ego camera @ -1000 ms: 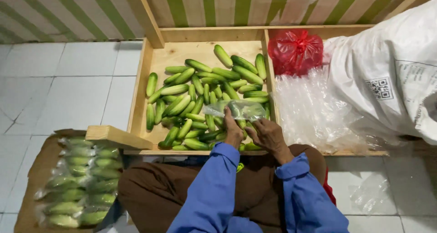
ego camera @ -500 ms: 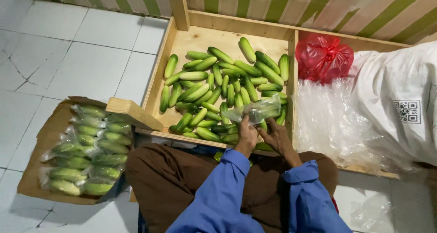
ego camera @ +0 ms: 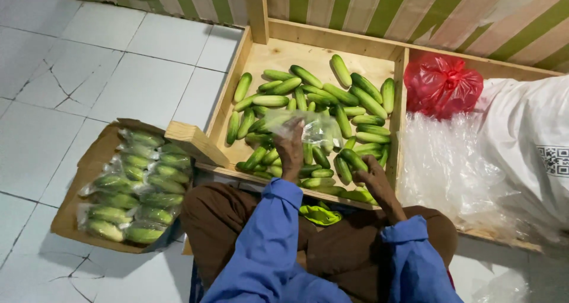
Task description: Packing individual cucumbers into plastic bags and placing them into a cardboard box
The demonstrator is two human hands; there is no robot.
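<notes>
Looked like a small produce-packing spot: wooden crate full of cucumbers, bagged ones in a cardboard box, tiled floor.

— Two hands: left hand, right hand. One clear bag held up.
— One wooden tray, two compartments. Loose cucumbers: dozens, too piled for an exact count.
— One red bag, one white sack, one cardboard box of bagged cucumbers.

wooden crate: matt; plastic bag: glossy; cardboard box: matt
</notes>
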